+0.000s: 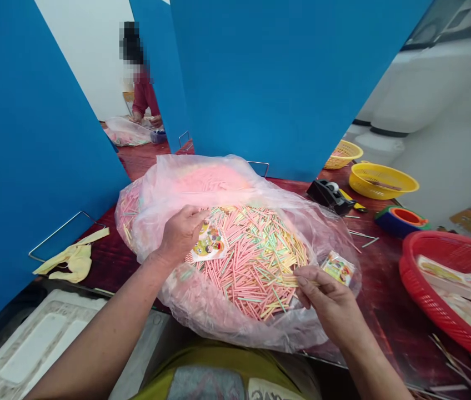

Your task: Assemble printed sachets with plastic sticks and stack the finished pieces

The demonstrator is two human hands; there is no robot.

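Note:
A large clear plastic bag (219, 336) lies open on the dark red table, heaped with thin pink, yellow and green sticks (239, 272). My left hand (180, 233) is closed on the edge of a small printed packet (210, 244), held over the left part of the heap. At the right side of the heap, my right hand (327, 291) pinches a few yellow sticks (287, 280) between thumb and fingers. Another printed packet (339, 268) rests on the bag's plastic just beyond that hand.
Right of the bag are a red basket (411, 291) with printed packets, tape rolls (397, 221), a black tape dispenser (330, 197) and a yellow basket (381, 191). A pale yellow cloth item (73, 261) lies left. Blue panels (260, 83) stand behind; a person (146, 97) works beyond.

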